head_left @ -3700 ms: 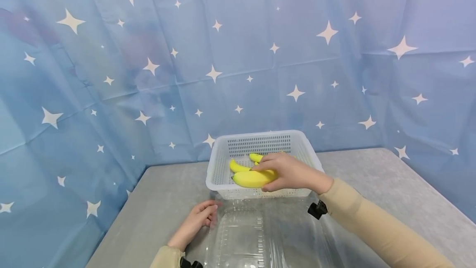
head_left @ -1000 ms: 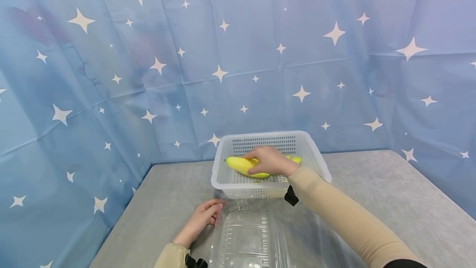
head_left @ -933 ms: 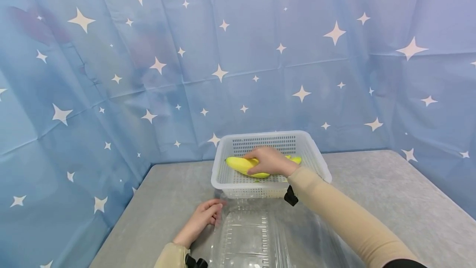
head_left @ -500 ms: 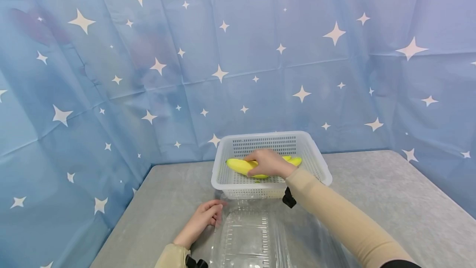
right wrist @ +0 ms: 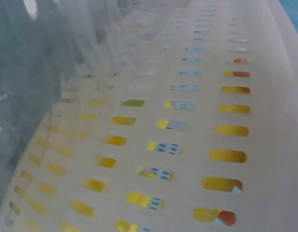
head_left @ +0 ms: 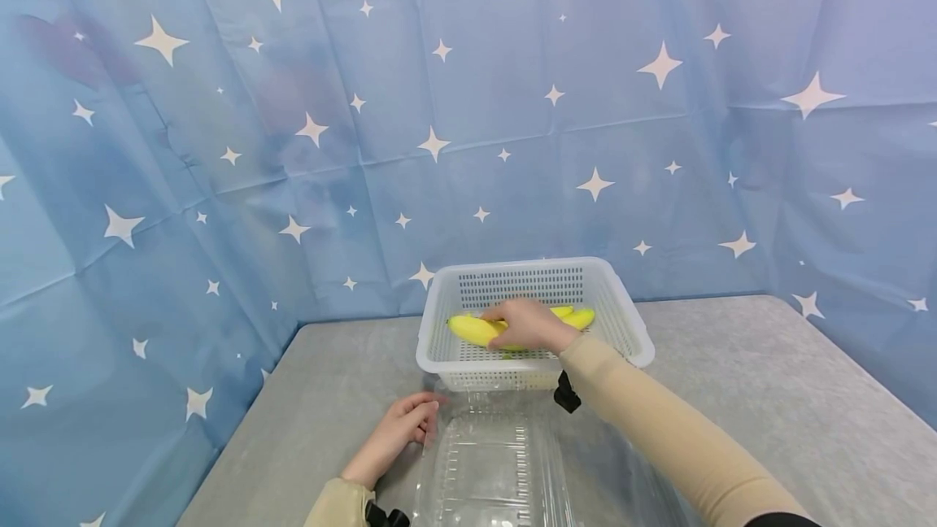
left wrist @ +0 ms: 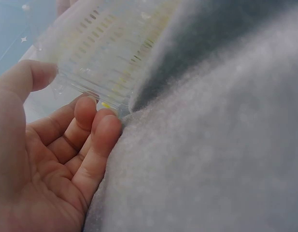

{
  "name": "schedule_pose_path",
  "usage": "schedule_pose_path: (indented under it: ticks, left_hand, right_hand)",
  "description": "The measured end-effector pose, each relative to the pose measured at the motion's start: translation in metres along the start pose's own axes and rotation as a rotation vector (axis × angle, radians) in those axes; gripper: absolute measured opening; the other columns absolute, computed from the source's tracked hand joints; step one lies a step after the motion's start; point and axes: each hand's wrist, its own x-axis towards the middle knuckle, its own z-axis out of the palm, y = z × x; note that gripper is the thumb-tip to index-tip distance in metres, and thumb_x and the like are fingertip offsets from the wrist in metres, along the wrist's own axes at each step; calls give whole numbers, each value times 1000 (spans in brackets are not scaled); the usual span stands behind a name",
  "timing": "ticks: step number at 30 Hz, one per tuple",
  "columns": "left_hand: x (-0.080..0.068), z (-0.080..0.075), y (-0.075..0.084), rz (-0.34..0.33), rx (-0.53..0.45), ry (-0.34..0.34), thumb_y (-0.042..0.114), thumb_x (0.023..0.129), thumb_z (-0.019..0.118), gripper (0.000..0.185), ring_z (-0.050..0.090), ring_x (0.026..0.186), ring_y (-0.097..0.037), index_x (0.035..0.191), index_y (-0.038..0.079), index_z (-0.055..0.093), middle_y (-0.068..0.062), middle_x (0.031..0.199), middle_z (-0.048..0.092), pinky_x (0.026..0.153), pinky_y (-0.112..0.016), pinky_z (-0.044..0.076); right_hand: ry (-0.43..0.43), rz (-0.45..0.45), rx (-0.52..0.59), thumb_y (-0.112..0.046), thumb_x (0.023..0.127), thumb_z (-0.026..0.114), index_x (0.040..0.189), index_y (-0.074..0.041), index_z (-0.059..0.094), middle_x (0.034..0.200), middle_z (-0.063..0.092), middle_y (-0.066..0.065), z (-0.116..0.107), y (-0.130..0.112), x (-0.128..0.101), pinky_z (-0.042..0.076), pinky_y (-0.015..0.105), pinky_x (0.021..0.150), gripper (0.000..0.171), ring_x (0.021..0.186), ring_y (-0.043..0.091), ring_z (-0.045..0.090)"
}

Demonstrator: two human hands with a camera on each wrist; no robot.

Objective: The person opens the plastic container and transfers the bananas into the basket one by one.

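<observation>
My right hand [head_left: 530, 324] reaches into the white slotted basket [head_left: 468, 367] in the head view and grips a yellow banana [head_left: 471, 330] from above. More bananas [head_left: 580, 319] show to the right of that hand, partly covered by it. The right wrist view has only the basket's slotted wall [right wrist: 187, 140], with yellow and bits of skin through the slots. In front of the basket lies a clear plastic clamshell box [head_left: 483, 470], its lid folded open. My left hand [head_left: 395, 433] holds the box's far left corner, thumb and curled fingers [left wrist: 105, 133] at its edge.
A grey table [head_left: 329, 372] carries everything, with bare surface left and right of the box. Behind the basket hangs a blue curtain [head_left: 512, 210] with white stars. Black wrist cameras [head_left: 567, 393] sit at both sleeves.
Earlier, my right hand held a banana over the basket's front rim. It then moved back inside, and over the last second sank slightly with the banana. My left hand stays at the box.
</observation>
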Motion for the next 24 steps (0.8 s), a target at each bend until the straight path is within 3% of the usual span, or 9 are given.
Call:
schedule_pose_path:
  ticks: [17,24]
  left_hand:
    - [-1,0,1,2,-16,-13,31,98,54,44,53,64,-11,123,-5,61,-1,74,57,59,-26,51]
    - [-2,0,2,8,-1,2,30,99,53,44,54,64,-11,124,-5,60,0,73,56,59,-26,51]
  right_hand:
    - [-18,27,-1,-29,77,81,123,-16,68,109,67,-4,11,7,-1,43,32,71,50,80,10,53]
    - [-36,31,-27,-26,77,81,112,-19,72,85,61,-10,11,5,-1,38,32,66,36,70,14,47]
